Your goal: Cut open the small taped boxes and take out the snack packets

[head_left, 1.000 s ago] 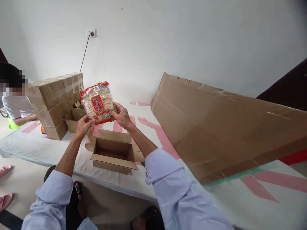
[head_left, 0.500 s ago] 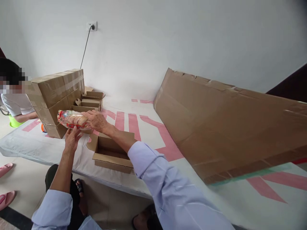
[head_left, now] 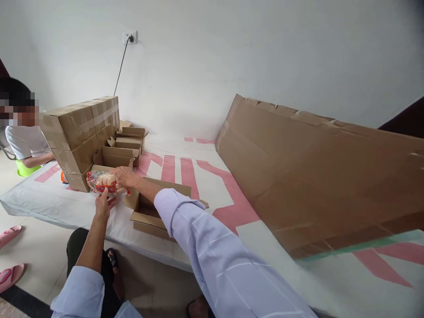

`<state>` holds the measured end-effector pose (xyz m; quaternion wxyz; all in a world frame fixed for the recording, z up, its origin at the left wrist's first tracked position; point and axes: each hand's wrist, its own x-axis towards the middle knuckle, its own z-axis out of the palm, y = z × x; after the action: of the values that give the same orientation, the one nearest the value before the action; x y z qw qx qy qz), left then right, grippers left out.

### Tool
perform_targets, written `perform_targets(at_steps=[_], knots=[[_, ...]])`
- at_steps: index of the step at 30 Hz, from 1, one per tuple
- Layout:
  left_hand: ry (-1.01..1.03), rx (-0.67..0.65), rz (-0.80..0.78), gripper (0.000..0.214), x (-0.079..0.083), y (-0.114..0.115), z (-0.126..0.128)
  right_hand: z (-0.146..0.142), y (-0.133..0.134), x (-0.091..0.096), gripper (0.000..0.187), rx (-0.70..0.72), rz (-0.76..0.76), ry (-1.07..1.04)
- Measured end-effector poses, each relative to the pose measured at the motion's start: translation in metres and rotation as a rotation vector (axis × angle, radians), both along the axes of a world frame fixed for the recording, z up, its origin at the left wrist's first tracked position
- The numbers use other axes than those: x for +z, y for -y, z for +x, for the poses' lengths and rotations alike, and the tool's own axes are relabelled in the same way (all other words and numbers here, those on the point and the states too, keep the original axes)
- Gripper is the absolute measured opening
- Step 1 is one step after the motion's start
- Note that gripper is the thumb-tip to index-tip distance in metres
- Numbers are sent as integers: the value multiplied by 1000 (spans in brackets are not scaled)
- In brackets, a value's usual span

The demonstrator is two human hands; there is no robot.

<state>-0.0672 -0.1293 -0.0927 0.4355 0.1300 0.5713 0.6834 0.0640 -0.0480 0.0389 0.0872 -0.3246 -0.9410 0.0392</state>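
A red and clear bag of rice crackers (head_left: 102, 181) lies flat between my two hands, low over the white sheet just left of an open cardboard box (head_left: 150, 214). My right hand (head_left: 125, 176) grips its right end from above, fingers closed on it. My left hand (head_left: 104, 205) holds it from underneath with fingertips on the front edge. My right sleeve crosses over the open box and hides part of its inside.
A stack of taped cartons (head_left: 81, 132) stands at the left with several open small boxes (head_left: 124, 148) beside it. A large flat cardboard sheet (head_left: 318, 172) leans along the right. Another person (head_left: 23, 132) sits at the far left. Pink slippers (head_left: 8, 256) lie on the floor.
The bag was held upright in front of me, then turned flat and carried left and down. Both hands have stayed on it.
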Motion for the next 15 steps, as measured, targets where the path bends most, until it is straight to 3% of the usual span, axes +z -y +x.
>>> perform_targets(at_steps=[5,9,12,15], knots=[[-64,2,-33,51,-9,-7,1,-2,3,-7,34,-27,-37,8],[-93,34,-67,60,-9,-14,1,15,11,15,32,-58,-33,-20],[-104,75,-76,74,-13,-13,2,57,35,42,34,7,16,-180],[-106,90,-59,73,-17,-8,5,126,75,55,31,126,134,-583]])
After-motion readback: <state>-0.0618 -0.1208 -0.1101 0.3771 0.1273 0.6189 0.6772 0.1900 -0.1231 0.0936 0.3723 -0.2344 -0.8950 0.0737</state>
